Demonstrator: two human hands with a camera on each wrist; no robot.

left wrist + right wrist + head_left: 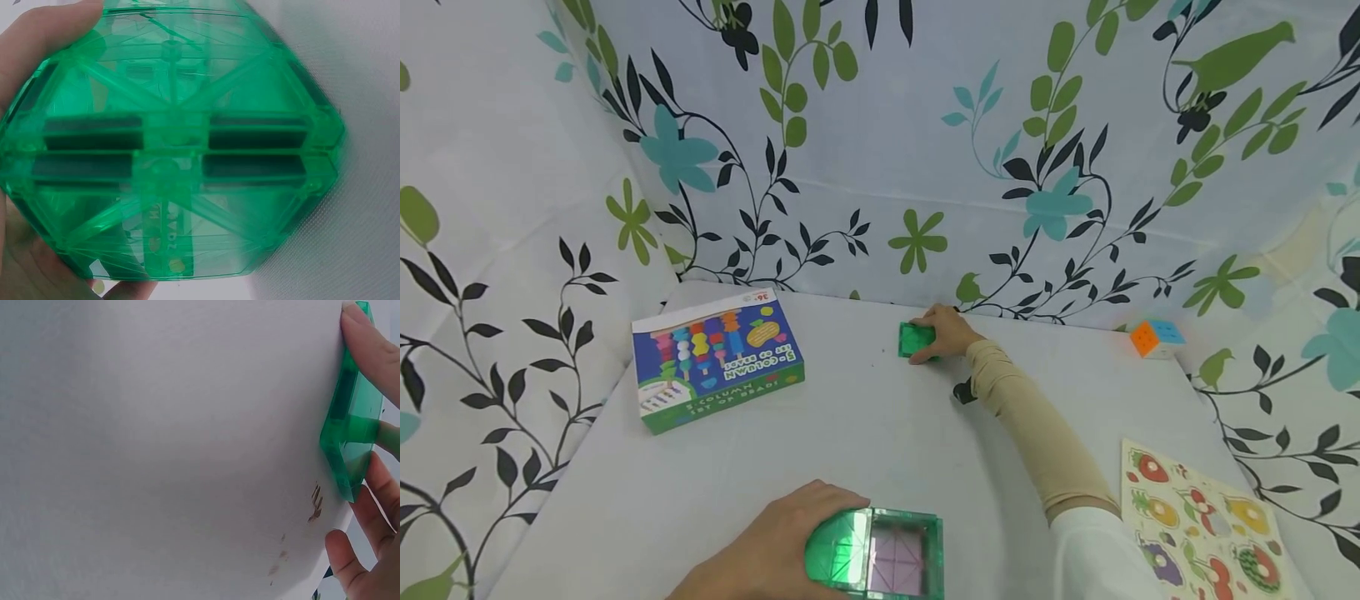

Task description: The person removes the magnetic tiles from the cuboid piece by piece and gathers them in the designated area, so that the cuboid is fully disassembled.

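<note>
At the near edge of the head view my left hand (767, 546) grips a box-like build of clear green magnetic tiles (838, 548), with thumb and fingers on either side. Its right part is open at the top, and a pinkish tile (897, 562) shows inside. The left wrist view is filled by the green tile walls (169, 150). Farther back on the white table, my right hand (953, 333) holds a flat green magnetic tile (913, 338) by its edges. In the right wrist view this tile (350, 419) lies on or just over the tabletop, between thumb and fingers.
A blue and green bead-set box (718, 358) lies at the back left. A puzzle cube (1157, 338) stands at the back right, and a fruit-picture board (1206, 525) lies at the near right. Patterned cloth (850, 167) hangs behind and beside the white table (842, 417).
</note>
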